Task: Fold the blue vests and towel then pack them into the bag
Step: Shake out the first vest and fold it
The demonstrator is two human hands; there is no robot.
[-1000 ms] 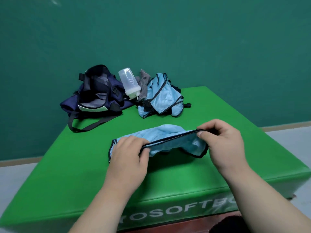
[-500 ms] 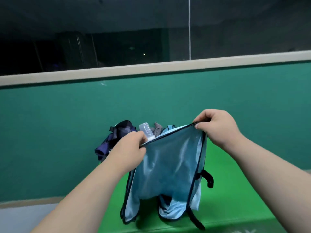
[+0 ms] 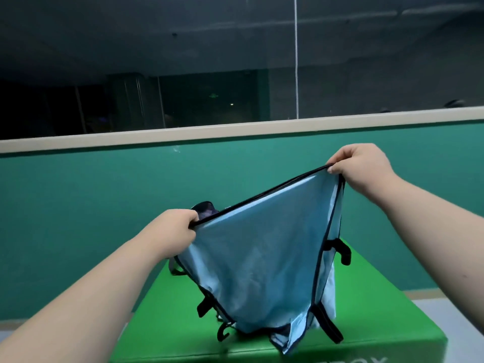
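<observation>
Blue vest (image 3: 262,258) is up in the air over the green desk (image 3: 392,326), stretched between 2 hands. Left hand (image 3: 178,231) pinches the black-trimmed top edge at its low end. Right hand (image 3: 361,166) pinches the same edge higher up, so the trim slants up to the right. Fingers are curled onto the trim on both sides.

The vest hangs as 1 sheet with black straps dangling at both side edges. Cannot tell whether the lower hem touches the desk.

Bag (image 3: 205,207): only a dark top part shows behind the vest, just beside the left hand. Its contents are hidden.

Desk's right edge and front right corner are in view. Teal wall (image 3: 78,218) stands behind the desk.
</observation>
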